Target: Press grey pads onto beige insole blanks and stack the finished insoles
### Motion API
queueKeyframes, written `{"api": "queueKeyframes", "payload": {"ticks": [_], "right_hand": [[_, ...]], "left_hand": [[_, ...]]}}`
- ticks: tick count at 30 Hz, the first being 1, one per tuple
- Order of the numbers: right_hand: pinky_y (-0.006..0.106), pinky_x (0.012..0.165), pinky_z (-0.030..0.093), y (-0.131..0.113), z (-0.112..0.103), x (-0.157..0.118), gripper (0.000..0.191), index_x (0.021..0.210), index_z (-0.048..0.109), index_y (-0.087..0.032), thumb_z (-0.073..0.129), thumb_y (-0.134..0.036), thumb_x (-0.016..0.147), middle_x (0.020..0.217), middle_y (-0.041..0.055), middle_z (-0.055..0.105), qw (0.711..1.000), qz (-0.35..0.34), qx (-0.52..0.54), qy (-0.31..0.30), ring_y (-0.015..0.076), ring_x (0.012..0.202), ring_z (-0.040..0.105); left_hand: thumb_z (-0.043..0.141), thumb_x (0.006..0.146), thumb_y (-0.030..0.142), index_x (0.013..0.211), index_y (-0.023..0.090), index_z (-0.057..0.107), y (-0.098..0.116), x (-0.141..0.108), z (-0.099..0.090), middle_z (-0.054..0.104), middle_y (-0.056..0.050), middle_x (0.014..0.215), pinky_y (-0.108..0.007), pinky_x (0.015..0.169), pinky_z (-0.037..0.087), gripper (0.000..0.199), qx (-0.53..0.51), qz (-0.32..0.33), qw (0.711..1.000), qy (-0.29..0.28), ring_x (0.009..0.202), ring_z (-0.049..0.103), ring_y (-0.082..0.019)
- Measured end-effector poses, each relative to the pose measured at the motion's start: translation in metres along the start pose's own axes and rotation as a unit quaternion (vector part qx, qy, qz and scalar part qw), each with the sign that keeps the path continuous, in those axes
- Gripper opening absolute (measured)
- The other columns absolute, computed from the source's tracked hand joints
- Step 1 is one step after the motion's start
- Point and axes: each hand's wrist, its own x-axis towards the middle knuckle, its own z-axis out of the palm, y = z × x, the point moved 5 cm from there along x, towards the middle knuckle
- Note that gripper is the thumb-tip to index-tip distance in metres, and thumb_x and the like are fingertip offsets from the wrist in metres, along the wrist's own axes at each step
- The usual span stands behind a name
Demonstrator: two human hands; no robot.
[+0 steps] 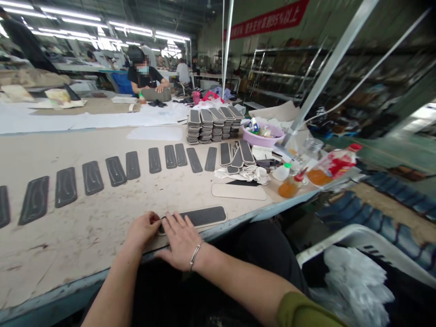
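A long dark panel with rounded corners and a pale border (207,216) lies flat near the table's front edge. At its left end, my left hand (145,229) has thumb and fingers pinched together on the tip. My right hand (181,238), with a metal bracelet at the wrist, rests flat on the panel, fingers outstretched. Part of the panel is hidden beneath it. Just beyond lies a pale, board-like strip (238,191). Farther back, a row of glossy dark pieces (93,177) runs across the table.
Stacked bordered panels (213,125) stand beside a purple basin (263,136). Bottles of amber liquid (289,187) and a crumpled white cloth (250,174) sit at the right. A slanted metal post (329,68) rises there. Opposite works a masked person (150,79). A white chair (350,231) stands beside me.
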Motion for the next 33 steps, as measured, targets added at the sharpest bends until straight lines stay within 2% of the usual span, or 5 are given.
{"api": "queueKeyframes", "payload": {"ticks": [5, 14, 21, 27, 33], "right_hand": [[0.045, 0.109, 0.009, 0.016, 0.023, 0.001, 0.075, 0.139, 0.022, -0.011, 0.029, -0.061, 0.083, 0.145, 0.0103, 0.019, 0.999, -0.017, -0.019, -0.033, 0.0226, 0.134, 0.01], [0.044, 0.108, 0.01, 0.147, -0.027, -0.064, 0.076, 0.14, 0.019, -0.011, 0.029, -0.06, 0.084, 0.146, 0.0096, 0.013, 0.982, 0.12, -0.122, -0.074, 0.0233, 0.134, 0.008], [0.046, 0.108, 0.009, 0.151, -0.019, -0.066, 0.076, 0.141, 0.018, -0.01, 0.027, -0.06, 0.084, 0.147, 0.0091, 0.011, 0.977, 0.14, -0.152, -0.054, 0.025, 0.134, 0.006], [0.046, 0.107, 0.01, 0.154, -0.019, -0.067, 0.078, 0.141, 0.018, -0.01, 0.027, -0.062, 0.083, 0.146, 0.0096, 0.013, 0.977, 0.133, -0.16, -0.04, 0.0253, 0.134, 0.007], [0.046, 0.108, 0.011, 0.153, -0.02, -0.068, 0.076, 0.139, 0.024, -0.009, 0.033, -0.059, 0.083, 0.144, 0.0111, 0.021, 0.982, 0.128, -0.138, -0.006, 0.0255, 0.133, 0.012]], "left_hand": [[0.05, 0.073, 0.037, 0.076, 0.021, 0.057, -0.001, 0.001, 0.001, 0.064, -0.002, 0.07, -0.024, 0.057, 0.036, 0.018, -0.008, 0.001, 1.0, 0.001, 0.065, 0.057, -0.016], [0.049, 0.075, 0.037, 0.097, 0.02, 0.056, 0.007, -0.004, -0.001, 0.065, -0.005, 0.078, -0.027, 0.062, 0.039, 0.029, 0.011, -0.034, 0.999, -0.015, 0.072, 0.059, -0.02], [0.039, 0.079, 0.032, 0.115, 0.02, 0.055, 0.022, -0.019, 0.006, 0.054, -0.013, 0.106, -0.033, 0.077, 0.041, 0.041, 0.093, -0.007, 0.995, 0.045, 0.09, 0.058, -0.025], [0.053, 0.072, 0.04, 0.099, 0.017, 0.058, 0.025, -0.018, 0.001, 0.053, -0.011, 0.102, -0.031, 0.086, 0.037, 0.036, 0.053, 0.025, 0.997, 0.046, 0.094, 0.054, -0.023], [0.06, 0.065, 0.027, 0.087, 0.018, 0.057, 0.023, -0.018, 0.002, 0.058, -0.003, 0.08, -0.028, 0.071, 0.04, 0.024, -0.08, 0.025, 0.996, 0.031, 0.077, 0.054, -0.017]]}}
